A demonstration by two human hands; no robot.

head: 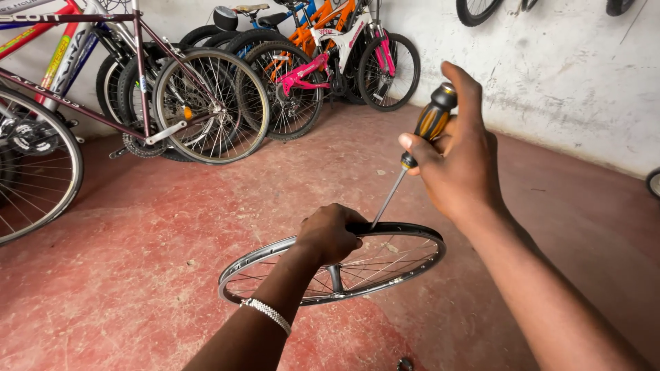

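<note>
Steel, bright and thin-walled, makes up the bare wheel rim (pixel 412 264) that you steady with your left hand (pixel 330 232): the fingers are curled shut over the far arc of the hoop, where a strip of black rubber (pixel 405 229) lines it. Fine wire spokes (pixel 385 261) fan inward from your grip to the stubby hub (pixel 335 278) just below your knuckles. A beaded white bracelet (pixel 267 313) circles that wrist.

Your right hand (pixel 457 165) is wrapped tight around the screwdriver (pixel 419 144), up and to the right of the left grip, thumb pressed along the amber and black ribbed handle. Its slim round shaft slants down and left, and the tip meets the rim's edge just beside your left fingers.

Rough red concrete floor (pixel 137 288), mottled and worn pale in patches, lies under the wheel, with open room to the left and right of your hands and behind the rim toward the wall. A small dark round piece (pixel 404 364) lies on the floor nearer you than the rim, well apart from both grips.

Far beyond your hands, several bicycles (pixel 227 89) lean against the scuffed whitewashed wall (pixel 564 75), their frames maroon, red, orange, pink and white, with lettered decals running along the tubes. One large spoked wheel (pixel 31 172) stands well left of your left grip.
</note>
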